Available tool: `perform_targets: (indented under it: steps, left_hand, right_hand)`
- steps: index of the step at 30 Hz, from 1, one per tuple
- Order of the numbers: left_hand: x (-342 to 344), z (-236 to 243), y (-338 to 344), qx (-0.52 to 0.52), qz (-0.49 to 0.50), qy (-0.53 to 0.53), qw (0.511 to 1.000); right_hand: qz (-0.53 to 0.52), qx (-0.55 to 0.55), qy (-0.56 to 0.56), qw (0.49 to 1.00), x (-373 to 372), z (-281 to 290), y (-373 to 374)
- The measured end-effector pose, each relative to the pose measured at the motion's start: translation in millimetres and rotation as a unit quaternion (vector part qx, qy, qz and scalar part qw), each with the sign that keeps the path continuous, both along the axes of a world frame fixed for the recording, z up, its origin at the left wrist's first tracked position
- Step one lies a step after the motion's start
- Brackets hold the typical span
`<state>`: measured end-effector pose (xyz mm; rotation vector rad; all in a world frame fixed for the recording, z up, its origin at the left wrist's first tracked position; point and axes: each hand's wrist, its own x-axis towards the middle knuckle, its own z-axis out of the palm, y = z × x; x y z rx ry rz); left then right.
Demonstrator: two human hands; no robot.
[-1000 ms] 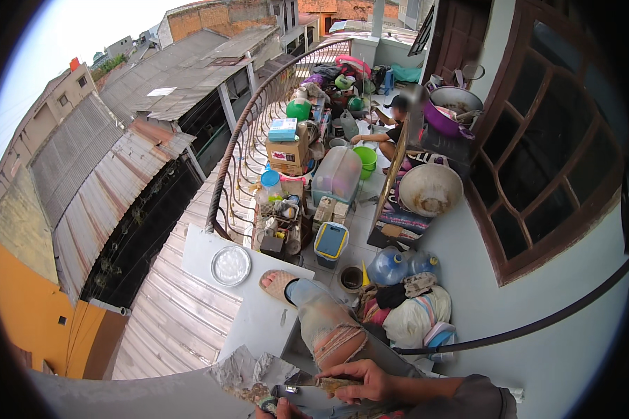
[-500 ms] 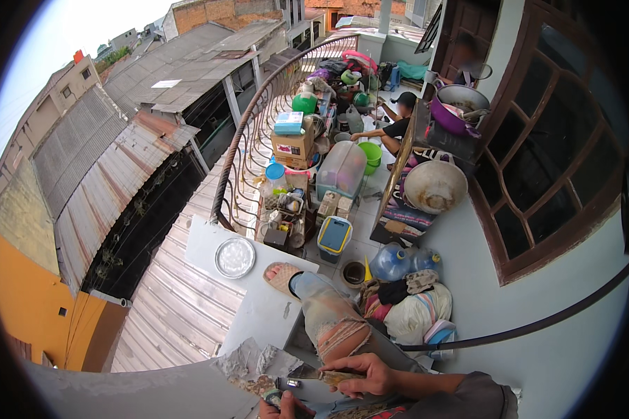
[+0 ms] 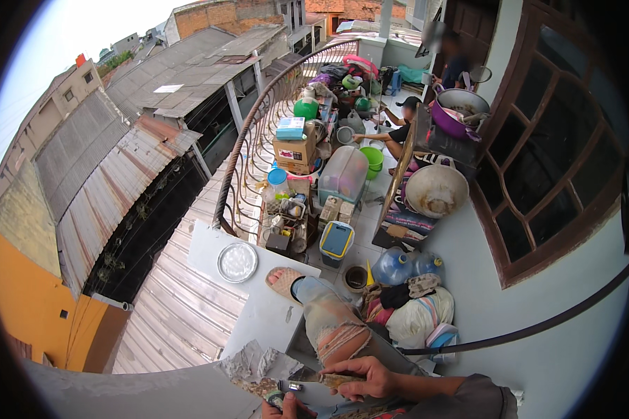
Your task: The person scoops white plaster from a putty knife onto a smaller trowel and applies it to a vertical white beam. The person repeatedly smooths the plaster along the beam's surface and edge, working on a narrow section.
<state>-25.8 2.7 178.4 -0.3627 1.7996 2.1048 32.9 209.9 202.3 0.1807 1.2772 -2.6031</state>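
Note:
My left hand [image 3: 286, 407] is closed around the handle of a putty knife [image 3: 262, 385] at the lower edge. Thick grey-white putty [image 3: 251, 363] covers its broad blade. Just to the right, my right hand [image 3: 367, 377] pinches a second scraper by its worn brown handle [image 3: 337, 380]; a dark blade seems to reach left toward the putty. Both hands are in front of my bent leg [image 3: 328, 325] in torn jeans. My sandalled foot [image 3: 284, 281] rests on a white ledge [image 3: 258, 325], near a round silver lid or plate [image 3: 237, 262].
Below lies a cluttered balcony with a curved railing [image 3: 243, 143], a clear storage box [image 3: 344, 174], a lidded bucket [image 3: 337, 239], water jugs [image 3: 391, 265] and a white sack [image 3: 421, 314]. A black hose [image 3: 538, 328] crosses the right wall. Two people are farther back, one seated [image 3: 400, 129], one near the door [image 3: 456, 66].
The view has shifted slightly. The person near the door has moved left and shows more of the body. My hands and the two tools keep almost the same pose.

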Motion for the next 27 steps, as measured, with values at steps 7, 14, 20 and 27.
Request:
perform_targets:
  steps: [7, 14, 20, 27]
  left_hand:
    - [0, 7, 2, -0.015, -0.011, 0.002, 1.0]
    - [5, 1, -4, -0.025, -0.02, -0.007, 0.999]
    - [9, 3, -6, -0.006, -0.024, 0.005, 1.0]
    - [20, 6, -10, -0.043, -0.029, 0.031, 0.998]
  right_hand:
    - [-0.002, 0.003, 0.014, 1.0, -2, 0, 0]
    - [-0.015, 0.006, -0.002, 1.0, -4, 6, -3]
    - [-0.031, 0.011, 0.008, 0.999, -3, 4, -5]
    - [-0.037, -0.006, 0.047, 0.998, 1, -8, -2]
